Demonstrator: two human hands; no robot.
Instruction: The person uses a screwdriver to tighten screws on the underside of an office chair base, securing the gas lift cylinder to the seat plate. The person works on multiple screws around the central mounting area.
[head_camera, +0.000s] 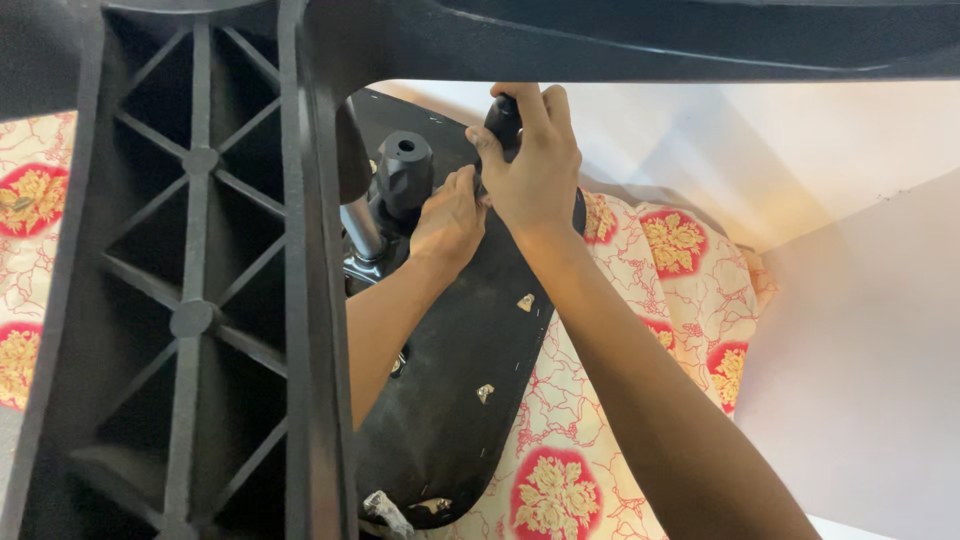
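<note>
The right hand (530, 160) is closed around a black handle (503, 120) at 12 o'clock. The left hand (450, 220), fingers curled, presses the black seat underside (460, 380) beside a hexagonal knob (404, 170). A ribbed black chair leg (200, 300) fills 9 o'clock; a patterned cloth (640, 300) lies behind.

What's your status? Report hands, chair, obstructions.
Right hand gripping black handle. Left hand on chair underside. Ribbed chair leg blocks left view.

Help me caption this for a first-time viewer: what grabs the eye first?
A black ribbed plastic chair leg looms across the left foreground. Behind it, at centre, the right hand grips a black handle while the left hand rests on the upturned black seat base, which lies on a red-and-cream floral cloth.
</note>
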